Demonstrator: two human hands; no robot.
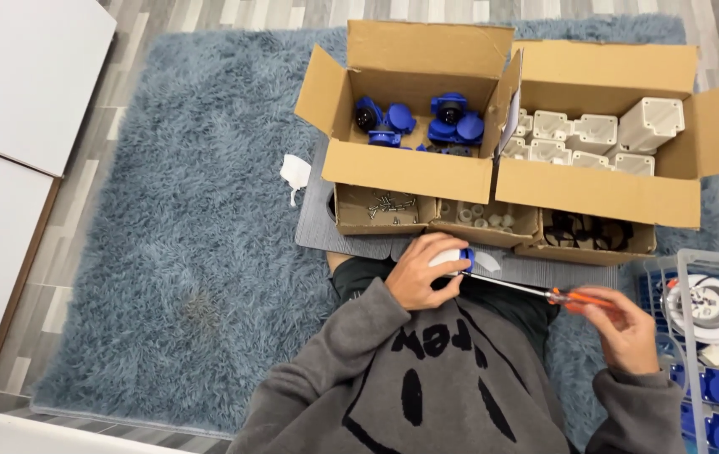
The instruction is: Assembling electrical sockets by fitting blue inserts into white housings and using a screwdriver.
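Observation:
My left hand is closed around a small white and blue socket part, held close to my chest. In my right hand is a screwdriver with an orange handle. Its metal shaft runs left and its tip meets the part in my left hand. Both arms wear grey sleeves.
A cardboard box of blue socket parts and a second box of white housings stand ahead on a blue shaggy rug. Three small trays hold screws, white pieces and black rings. A clear crate sits at right, white furniture at left.

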